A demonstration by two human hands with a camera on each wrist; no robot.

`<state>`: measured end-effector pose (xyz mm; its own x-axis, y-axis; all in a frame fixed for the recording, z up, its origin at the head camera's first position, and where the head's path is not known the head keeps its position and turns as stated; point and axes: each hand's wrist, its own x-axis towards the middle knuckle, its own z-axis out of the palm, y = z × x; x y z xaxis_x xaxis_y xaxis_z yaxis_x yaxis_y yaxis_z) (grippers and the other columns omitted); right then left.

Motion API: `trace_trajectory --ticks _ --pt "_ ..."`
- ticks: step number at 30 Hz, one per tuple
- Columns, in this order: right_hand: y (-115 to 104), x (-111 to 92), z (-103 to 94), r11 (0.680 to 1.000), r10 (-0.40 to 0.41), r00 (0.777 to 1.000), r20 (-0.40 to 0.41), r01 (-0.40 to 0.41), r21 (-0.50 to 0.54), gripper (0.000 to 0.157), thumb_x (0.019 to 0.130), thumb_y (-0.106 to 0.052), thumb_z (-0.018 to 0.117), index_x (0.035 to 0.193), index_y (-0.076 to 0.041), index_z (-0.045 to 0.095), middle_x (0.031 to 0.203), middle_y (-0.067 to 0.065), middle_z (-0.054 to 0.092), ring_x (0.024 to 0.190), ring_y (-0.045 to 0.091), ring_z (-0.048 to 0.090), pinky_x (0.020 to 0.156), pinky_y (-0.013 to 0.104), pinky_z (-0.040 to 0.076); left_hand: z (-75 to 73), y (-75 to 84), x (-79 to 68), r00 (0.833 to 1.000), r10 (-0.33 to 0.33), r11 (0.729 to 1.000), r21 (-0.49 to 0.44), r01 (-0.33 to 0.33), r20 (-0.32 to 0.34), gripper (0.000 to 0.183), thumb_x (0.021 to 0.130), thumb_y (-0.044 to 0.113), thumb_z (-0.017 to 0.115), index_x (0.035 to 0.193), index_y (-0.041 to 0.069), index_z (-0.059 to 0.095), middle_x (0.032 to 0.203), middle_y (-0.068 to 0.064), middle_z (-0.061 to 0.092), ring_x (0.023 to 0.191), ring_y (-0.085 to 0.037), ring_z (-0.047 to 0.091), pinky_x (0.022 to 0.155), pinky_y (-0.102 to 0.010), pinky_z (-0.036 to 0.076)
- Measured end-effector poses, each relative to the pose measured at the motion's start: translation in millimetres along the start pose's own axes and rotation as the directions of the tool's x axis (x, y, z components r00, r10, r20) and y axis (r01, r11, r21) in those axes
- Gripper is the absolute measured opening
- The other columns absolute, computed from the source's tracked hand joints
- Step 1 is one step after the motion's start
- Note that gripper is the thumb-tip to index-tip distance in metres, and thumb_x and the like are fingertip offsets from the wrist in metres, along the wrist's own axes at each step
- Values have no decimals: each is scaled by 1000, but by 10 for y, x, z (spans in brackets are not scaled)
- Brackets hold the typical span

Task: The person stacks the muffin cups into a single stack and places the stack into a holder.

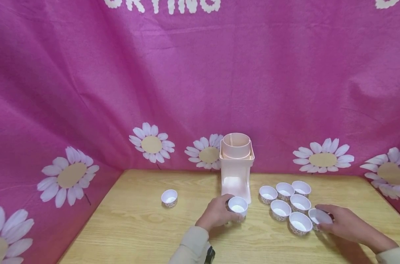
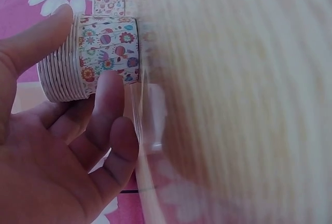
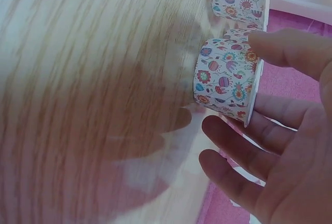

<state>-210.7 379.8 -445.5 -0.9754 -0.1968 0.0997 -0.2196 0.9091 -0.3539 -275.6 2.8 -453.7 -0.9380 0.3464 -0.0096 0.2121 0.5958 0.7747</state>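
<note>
My left hand (image 1: pixel 221 212) grips a nested stack of white paper baking cups (image 1: pixel 237 205) in front of the pink stand. Its many rims lie close together in the left wrist view, above a flower-printed wall (image 2: pixel 109 50). Over at the right, my right hand (image 1: pixel 346 223) pinches a single baking cup (image 1: pixel 319 217) at the edge of a cluster, thumb on one side and fingers on the other. Colourful flowers cover this cup's wall (image 3: pixel 225 79), and its base is close to the wooden table. Several more baking cups (image 1: pixel 300 223) stand upright beside it.
A pale pink stand (image 1: pixel 236 165) with a round open top stands at the back middle of the wooden table (image 1: pixel 137 227). One lone baking cup (image 1: pixel 169 198) is to its left. A magenta cloth (image 1: pixel 200 80) with daisies hangs behind the table.
</note>
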Motion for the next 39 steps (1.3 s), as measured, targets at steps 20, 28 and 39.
trace_trajectory --ticks 20,28,39 --pt "35 -61 -86 1000 -5 1000 -27 6 30 57 78 -20 80 123 10 61 92 8 71 73 -8 53 61 21 44 2 1 -3 999 -16 997 -76 19 44 59 68 21 91 120 18 64 105 1 68 91 -14 57 82 -32 49" --pt "70 -62 -169 1000 -15 999 -46 15 8 57 77 -18 81 122 10 61 93 12 71 73 -8 53 61 22 45 -1 -9 -4 999 -12 993 -113 18 53 60 68 20 91 121 18 64 104 -1 68 91 -14 57 78 -30 49" --pt "49 2 -303 1000 -7 998 -58 6 -4 58 76 -18 82 122 11 60 93 17 72 72 -5 57 60 22 46 -15 -22 7 998 -34 993 -110 39 53 59 68 21 90 121 20 64 106 0 69 95 -14 58 88 -37 48"
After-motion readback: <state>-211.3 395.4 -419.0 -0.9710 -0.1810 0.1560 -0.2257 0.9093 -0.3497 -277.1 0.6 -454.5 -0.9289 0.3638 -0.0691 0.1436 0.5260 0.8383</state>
